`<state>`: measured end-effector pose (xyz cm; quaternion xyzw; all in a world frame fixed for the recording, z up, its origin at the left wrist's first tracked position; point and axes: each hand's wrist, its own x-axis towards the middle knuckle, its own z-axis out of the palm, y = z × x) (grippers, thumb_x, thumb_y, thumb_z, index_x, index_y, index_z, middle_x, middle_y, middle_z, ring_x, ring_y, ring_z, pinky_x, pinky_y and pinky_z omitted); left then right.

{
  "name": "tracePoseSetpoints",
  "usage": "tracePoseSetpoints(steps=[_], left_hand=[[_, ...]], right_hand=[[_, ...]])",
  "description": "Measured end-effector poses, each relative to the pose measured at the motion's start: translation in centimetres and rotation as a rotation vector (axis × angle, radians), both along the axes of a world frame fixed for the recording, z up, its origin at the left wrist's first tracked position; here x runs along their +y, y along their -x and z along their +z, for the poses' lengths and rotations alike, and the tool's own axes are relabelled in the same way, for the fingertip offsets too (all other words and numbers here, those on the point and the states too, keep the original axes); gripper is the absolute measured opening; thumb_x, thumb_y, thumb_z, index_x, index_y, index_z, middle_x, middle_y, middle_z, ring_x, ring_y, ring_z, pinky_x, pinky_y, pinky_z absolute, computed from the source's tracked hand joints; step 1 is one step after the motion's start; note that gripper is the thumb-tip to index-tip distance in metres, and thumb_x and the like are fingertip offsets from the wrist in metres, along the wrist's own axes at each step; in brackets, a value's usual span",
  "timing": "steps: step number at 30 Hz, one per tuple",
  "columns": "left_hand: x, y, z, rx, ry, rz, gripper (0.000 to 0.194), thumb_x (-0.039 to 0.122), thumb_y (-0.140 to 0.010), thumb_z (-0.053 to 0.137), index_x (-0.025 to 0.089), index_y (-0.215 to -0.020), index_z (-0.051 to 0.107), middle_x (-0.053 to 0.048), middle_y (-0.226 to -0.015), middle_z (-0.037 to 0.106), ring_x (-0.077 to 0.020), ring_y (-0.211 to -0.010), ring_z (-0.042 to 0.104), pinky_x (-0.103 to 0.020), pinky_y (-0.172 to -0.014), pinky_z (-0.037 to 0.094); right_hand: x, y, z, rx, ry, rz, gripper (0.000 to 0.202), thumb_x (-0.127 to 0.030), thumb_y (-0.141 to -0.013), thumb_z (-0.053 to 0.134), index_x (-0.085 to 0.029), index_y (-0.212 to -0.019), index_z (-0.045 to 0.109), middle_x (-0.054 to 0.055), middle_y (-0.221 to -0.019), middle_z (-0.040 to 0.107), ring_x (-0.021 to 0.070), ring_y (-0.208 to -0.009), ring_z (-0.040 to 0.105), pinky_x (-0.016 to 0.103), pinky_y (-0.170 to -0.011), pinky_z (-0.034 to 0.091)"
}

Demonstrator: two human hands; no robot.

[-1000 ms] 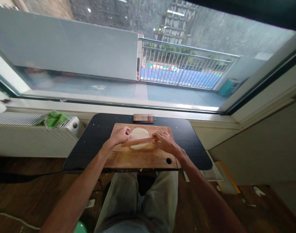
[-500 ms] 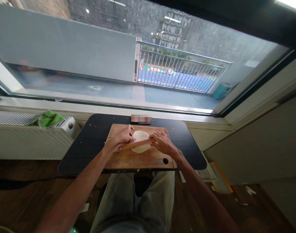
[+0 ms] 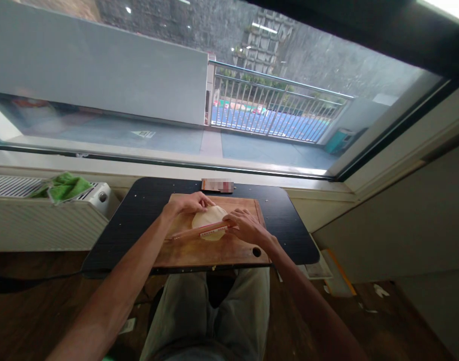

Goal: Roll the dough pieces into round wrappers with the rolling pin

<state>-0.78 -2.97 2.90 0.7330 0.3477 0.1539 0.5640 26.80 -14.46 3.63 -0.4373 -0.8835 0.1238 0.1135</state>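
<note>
A thin, roundish sheet of dough (image 3: 208, 216) lies on a wooden cutting board (image 3: 210, 255). Across its lower half rests a slim wooden rolling pin (image 3: 191, 233), tilted up toward the right, with printed lettering along one side. My right hand (image 3: 246, 224) is closed around the pin's right end. The pin's left end reaches past the dough, with no hand on it. At the dough's upper left edge, my left hand (image 3: 191, 202) has its fingers drawn together on the rim. The exact fingertip contact is partly hidden.
The board lies on a small black table (image 3: 135, 220) with crumbs on it. A small box (image 3: 217, 185) stands at the table's far edge, below the window. To the left, a green cloth (image 3: 65, 187) lies on a white radiator (image 3: 44, 220). My legs are under the table's near side.
My left hand has moved up and left, off the pin's side to the dough's far edge. The rolling pin has shifted left and nearer to me, and the dough sits slightly further left.
</note>
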Motion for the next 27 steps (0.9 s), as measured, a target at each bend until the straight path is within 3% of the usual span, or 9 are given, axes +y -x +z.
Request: tracePoseSetpoints(steps=[4, 7, 11, 13, 16, 18, 21, 27], left_hand=[[0.2, -2.0, -0.1, 0.066, -0.174, 0.102, 0.034, 0.030, -0.066, 0.078, 0.014, -0.094, 0.087, -0.010, -0.091, 0.083, -0.0256, -0.083, 0.072, -0.033, -0.074, 0.056], [-0.7, -1.9, -0.3, 0.189, -0.349, 0.244, 0.028, 0.035, -0.084, 0.071, 0.018, -0.099, 0.086, -0.012, -0.108, 0.084, -0.0273, -0.100, 0.074, -0.035, -0.092, 0.058], [-3.8, -0.5, -1.2, 0.392, -0.582, 0.458, 0.032, 0.035, -0.101, 0.056, 0.020, -0.110, 0.083, -0.015, -0.121, 0.080, -0.0272, -0.114, 0.072, -0.039, -0.111, 0.053], [-5.7, 0.1, -1.4, 0.483, -0.676, 0.498, 0.037, 0.033, -0.106, 0.049, 0.020, -0.119, 0.081, -0.015, -0.127, 0.078, -0.0275, -0.123, 0.069, -0.041, -0.115, 0.050], [-8.2, 0.3, -1.3, 0.667, -0.745, 0.505, 0.043, 0.030, -0.108, 0.041, 0.019, -0.128, 0.078, -0.017, -0.134, 0.074, -0.0325, -0.129, 0.065, -0.048, -0.113, 0.050], [-9.4, 0.2, -1.0, 0.761, -0.762, 0.522, 0.044, 0.029, -0.108, 0.040, 0.020, -0.130, 0.077, -0.018, -0.135, 0.073, -0.0350, -0.128, 0.064, -0.051, -0.109, 0.051], [-10.8, 0.1, -0.7, 0.800, -0.780, 0.551, 0.043, 0.029, -0.107, 0.040, 0.022, -0.131, 0.075, -0.017, -0.137, 0.072, -0.0350, -0.129, 0.062, -0.051, -0.108, 0.050], [-11.3, 0.1, -1.0, 0.815, -0.832, 0.594, 0.043, 0.027, -0.106, 0.040, 0.020, -0.132, 0.074, -0.017, -0.135, 0.073, -0.0353, -0.128, 0.062, -0.051, -0.106, 0.048]], right_hand=[[0.0, 0.6, -0.7, -0.024, -0.016, 0.006, 0.028, -0.021, -0.099, 0.080, -0.028, -0.126, 0.076, 0.006, -0.118, 0.077, 0.0236, -0.112, 0.067, 0.037, -0.100, 0.047], [-0.2, 0.6, -0.9, -0.028, -0.029, -0.018, 0.026, -0.024, -0.102, 0.078, -0.028, -0.128, 0.076, 0.006, -0.120, 0.076, 0.0224, -0.110, 0.067, 0.035, -0.098, 0.048], [-0.9, 1.1, -1.1, -0.020, -0.047, -0.100, 0.022, -0.035, -0.108, 0.072, -0.027, -0.128, 0.076, 0.006, -0.119, 0.075, 0.0220, -0.110, 0.067, 0.034, -0.097, 0.049], [-1.2, 1.7, -1.3, -0.033, -0.085, -0.191, 0.026, -0.041, -0.113, 0.062, -0.027, -0.132, 0.074, 0.007, -0.120, 0.073, 0.0222, -0.111, 0.066, 0.034, -0.097, 0.049], [-1.3, 2.8, -1.6, -0.077, -0.160, -0.362, 0.035, -0.040, -0.119, 0.045, -0.029, -0.141, 0.069, 0.008, -0.120, 0.072, 0.0234, -0.112, 0.065, 0.034, -0.097, 0.049], [-1.4, 3.2, -1.8, -0.116, -0.180, -0.454, 0.036, -0.035, -0.119, 0.040, -0.026, -0.136, 0.070, 0.010, -0.118, 0.071, 0.0248, -0.111, 0.065, 0.035, -0.094, 0.049], [-1.7, 3.5, -1.8, -0.155, -0.174, -0.522, 0.032, -0.029, -0.116, 0.042, -0.024, -0.124, 0.073, 0.013, -0.119, 0.071, 0.0263, -0.110, 0.065, 0.035, -0.092, 0.049], [-1.9, 4.0, -1.5, -0.189, -0.142, -0.603, 0.032, -0.028, -0.114, 0.044, -0.022, -0.125, 0.074, 0.014, -0.122, 0.071, 0.0261, -0.112, 0.066, 0.034, -0.092, 0.049]])
